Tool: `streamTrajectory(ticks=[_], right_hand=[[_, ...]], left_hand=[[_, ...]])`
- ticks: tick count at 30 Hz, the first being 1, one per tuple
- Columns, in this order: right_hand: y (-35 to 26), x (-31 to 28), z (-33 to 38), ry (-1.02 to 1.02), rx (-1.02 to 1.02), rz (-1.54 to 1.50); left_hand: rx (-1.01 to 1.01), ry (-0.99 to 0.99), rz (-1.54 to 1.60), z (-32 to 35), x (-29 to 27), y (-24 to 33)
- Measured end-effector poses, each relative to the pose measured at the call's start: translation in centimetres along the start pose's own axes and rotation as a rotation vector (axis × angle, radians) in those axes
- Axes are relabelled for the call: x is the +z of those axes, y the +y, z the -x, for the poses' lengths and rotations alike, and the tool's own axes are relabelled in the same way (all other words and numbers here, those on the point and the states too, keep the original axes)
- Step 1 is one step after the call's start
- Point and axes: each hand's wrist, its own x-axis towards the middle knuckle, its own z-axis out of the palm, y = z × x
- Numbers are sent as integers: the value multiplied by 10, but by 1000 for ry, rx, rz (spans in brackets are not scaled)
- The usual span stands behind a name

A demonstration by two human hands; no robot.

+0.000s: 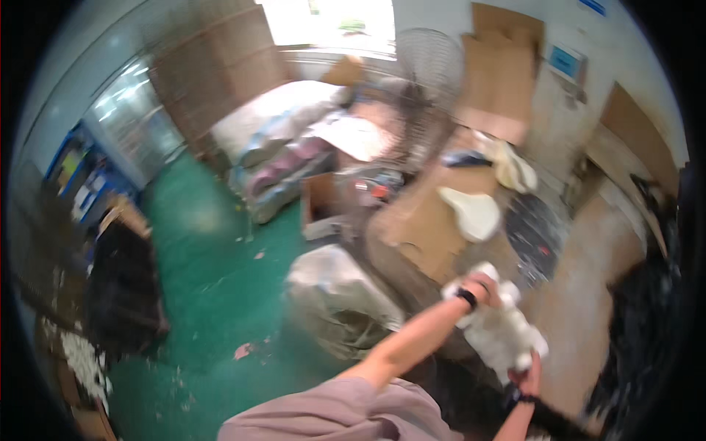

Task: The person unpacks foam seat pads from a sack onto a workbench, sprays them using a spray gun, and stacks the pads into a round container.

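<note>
So I'm watching someone handling a white fluffy thing [500,334] at the near end of a worktable [570,316], and honestly it's looking mid-job to me. The fluffy thing isn't put down and let go of yet — both hands are holding it, and I can't tell whether its underside is touching the tabletop. Farther off, a flat off-white piece [474,214] is lying by itself on the cardboard sheet [423,246], with a cream-coloured piece [515,169] sitting beyond it to the right; no idea if those are finished or waiting. So letting go of the fluffy one is the bit I'd call left over. As for the pose, the left arm is reaching out far and to the right, nearly straight, and the left hand [483,289] is clamping the far end, a black band [466,298] circling its wrist. The right arm is coming up from the near side, and the right hand [526,376] is gripping the near right corner with curled fingers — it's blurry, so I can't make out each finger.
</note>
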Motion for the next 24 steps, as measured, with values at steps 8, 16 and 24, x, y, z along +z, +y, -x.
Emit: streamTrajectory(ticks=[8, 16, 24], right_hand=[[-25, 41, 15, -19, -284, 324], [-62, 9, 21, 214, -651, 1236], [-104, 5, -47, -258, -958, 756]], left_hand=[[323, 123, 40, -4, -27, -43], [511, 98, -3, -11, -27, -19], [436, -92, -181, -59, -67, 32]])
